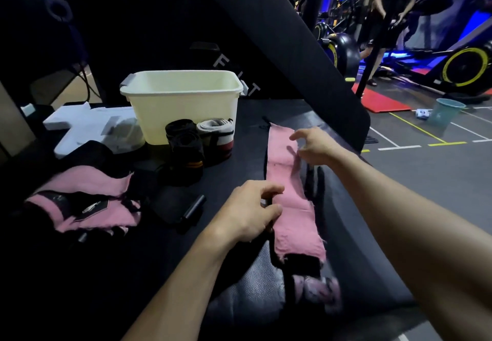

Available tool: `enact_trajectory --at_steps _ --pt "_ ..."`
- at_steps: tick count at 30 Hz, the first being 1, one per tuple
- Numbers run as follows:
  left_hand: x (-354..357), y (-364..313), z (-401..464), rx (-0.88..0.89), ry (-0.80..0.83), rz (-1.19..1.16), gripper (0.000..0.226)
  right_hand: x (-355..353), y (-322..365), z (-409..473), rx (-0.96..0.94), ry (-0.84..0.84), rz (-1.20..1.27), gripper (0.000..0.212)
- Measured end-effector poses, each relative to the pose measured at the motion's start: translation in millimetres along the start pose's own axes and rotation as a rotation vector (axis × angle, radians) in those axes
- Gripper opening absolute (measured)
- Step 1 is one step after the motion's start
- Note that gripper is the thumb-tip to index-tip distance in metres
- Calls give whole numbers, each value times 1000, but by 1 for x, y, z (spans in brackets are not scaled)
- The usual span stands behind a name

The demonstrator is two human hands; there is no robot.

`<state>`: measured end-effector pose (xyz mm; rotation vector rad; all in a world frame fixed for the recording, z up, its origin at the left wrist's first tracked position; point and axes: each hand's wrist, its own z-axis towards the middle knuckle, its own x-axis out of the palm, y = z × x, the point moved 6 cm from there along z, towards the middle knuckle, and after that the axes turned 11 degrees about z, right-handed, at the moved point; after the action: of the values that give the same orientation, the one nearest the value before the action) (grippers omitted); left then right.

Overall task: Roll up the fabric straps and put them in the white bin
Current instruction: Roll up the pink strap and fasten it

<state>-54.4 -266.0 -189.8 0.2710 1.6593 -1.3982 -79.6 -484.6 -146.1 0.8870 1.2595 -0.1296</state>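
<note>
Laying flat on the surface, the pink strap (288, 181) runs lengthwise away from the white bin (183, 101). Left hand (247, 213) pinches its near-left edge; right hand (314, 145) hovers farther up, fingers loosely apart. I'd guess rolling starts from the near end.

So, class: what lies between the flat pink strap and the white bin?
In the head view, bare dark mat separates the pink strap from the white bin.

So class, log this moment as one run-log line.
stage: flattening | pink strap: unrolled on mat | left hand: pinching its edge | right hand: open over far end | white bin: upright behind
</note>
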Motion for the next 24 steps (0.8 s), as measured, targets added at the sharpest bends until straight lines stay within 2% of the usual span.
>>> enact_trajectory --at_steps 3,4,5,7,9,12,18,21,24 --pt "-3 -5 -3 24 11 51 40 -3 20 -4 -87 -33 -87 40" --pt "-2 -6 -5 31 27 44 39 0 28 -6 -103 24 -140 38" --pt "-2 -8 -6 34 39 44 39 8 35 -10 -85 130 -186 44" --pt "-1 -10 -9 40 47 64 39 32 39 -23 6 386 -181 66" --pt "-1 -13 -10 60 40 119 41 52 34 -30 49 488 -194 76" --pt "-8 -13 -11 79 2 204 42 62 24 -27 -29 415 -272 71" --pt "-24 -2 -14 44 -18 303 32 57 19 -24 -138 340 -200 61" --pt "-31 -3 -21 57 -33 339 30 48 35 -33 -235 264 -224 54" --pt "-67 2 -33 36 -156 299 24 35 73 -47 -370 132 -195 43"
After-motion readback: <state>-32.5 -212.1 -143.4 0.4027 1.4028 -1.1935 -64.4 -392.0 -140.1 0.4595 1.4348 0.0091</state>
